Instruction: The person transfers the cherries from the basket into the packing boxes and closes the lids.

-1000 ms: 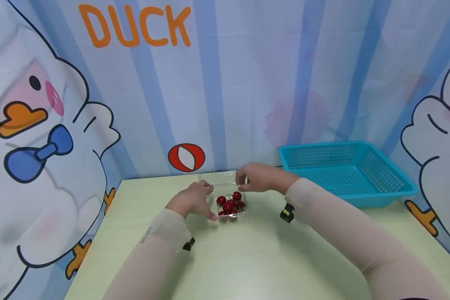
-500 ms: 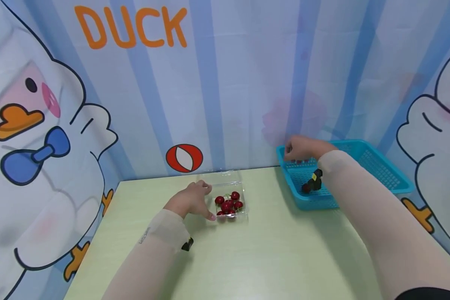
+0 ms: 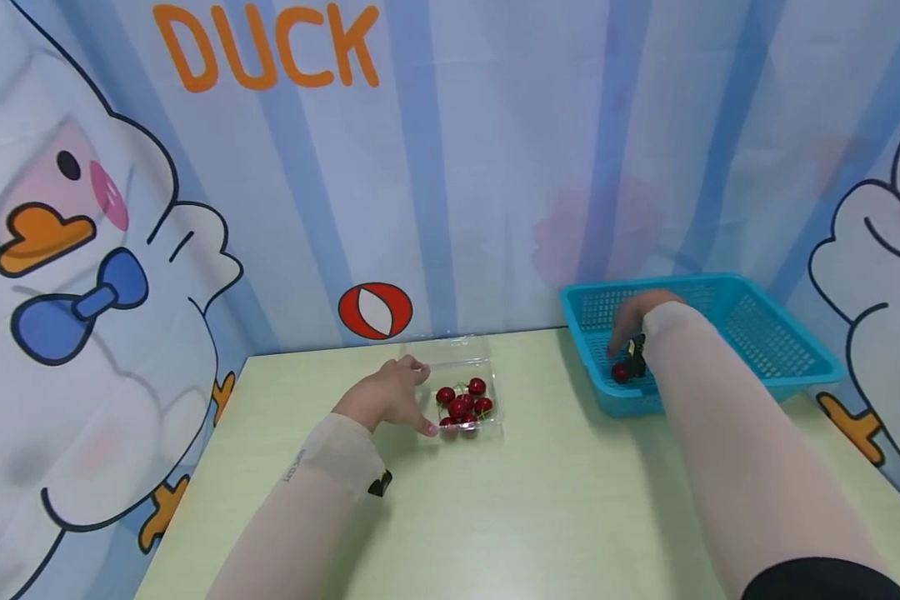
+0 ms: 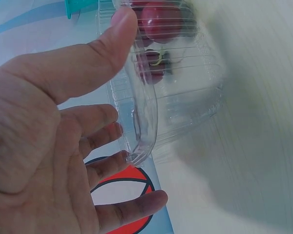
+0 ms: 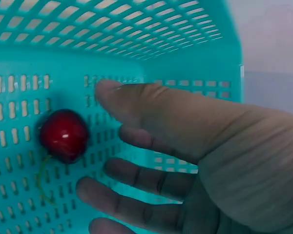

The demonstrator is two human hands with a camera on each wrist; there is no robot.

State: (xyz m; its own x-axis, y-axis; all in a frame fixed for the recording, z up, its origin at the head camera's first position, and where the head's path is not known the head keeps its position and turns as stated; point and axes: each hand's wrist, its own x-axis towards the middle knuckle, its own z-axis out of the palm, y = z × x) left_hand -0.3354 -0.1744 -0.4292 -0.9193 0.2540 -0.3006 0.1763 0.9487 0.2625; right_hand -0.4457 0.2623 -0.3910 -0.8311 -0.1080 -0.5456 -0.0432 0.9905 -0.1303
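1 cherry (image 5: 63, 135) loose in basket (image 3: 765, 350), right hand (image 5: 185, 161) spread, empty; left hand (image 4: 63, 146) flat against clamshell (image 3: 468, 400). Could tip if nudged.

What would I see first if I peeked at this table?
Probably the bright red cherries in a clear plastic box in the middle of the pale green table, with the left hand resting against the box. Off to the right, a turquoise basket holds one lone cherry, with the right hand open beside it.
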